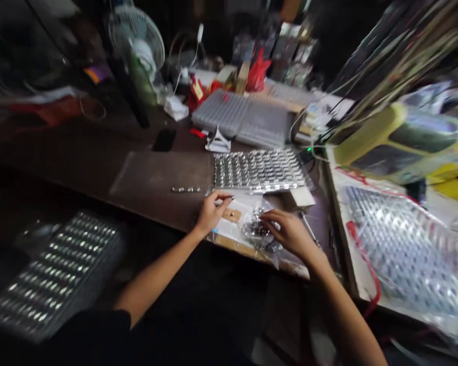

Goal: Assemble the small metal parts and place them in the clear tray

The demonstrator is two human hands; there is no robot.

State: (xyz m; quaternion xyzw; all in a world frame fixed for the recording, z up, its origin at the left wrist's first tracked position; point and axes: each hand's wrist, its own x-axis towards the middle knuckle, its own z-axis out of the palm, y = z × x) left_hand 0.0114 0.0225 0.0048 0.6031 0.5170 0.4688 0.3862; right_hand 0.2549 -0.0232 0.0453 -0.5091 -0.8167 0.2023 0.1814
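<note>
My left hand (210, 211) is closed in a pinch, with a tiny dark metallic piece (232, 197) at its fingertips. Just below those fingertips lies a small tan block (232, 215) with a dark spot in its middle. My right hand (286, 231) has its fingers drawn together at the edge of a heap of small shiny metal parts (256, 229) on clear plastic. Whatever sits between those fingers is too small to make out. Behind both hands is a tray filled with rows of shiny metal pieces (257, 170). A short strip of such pieces (186, 189) lies left of it.
Grey compartment trays (221, 114) and a white plastic stand (218, 141) are farther back. A fan (137, 40) stands at back left. Stacked trays of shiny parts (57, 274) sit low at left. At right, a white-edged surface holds plastic-wrapped parts (404, 244) and a yellow container (370, 142).
</note>
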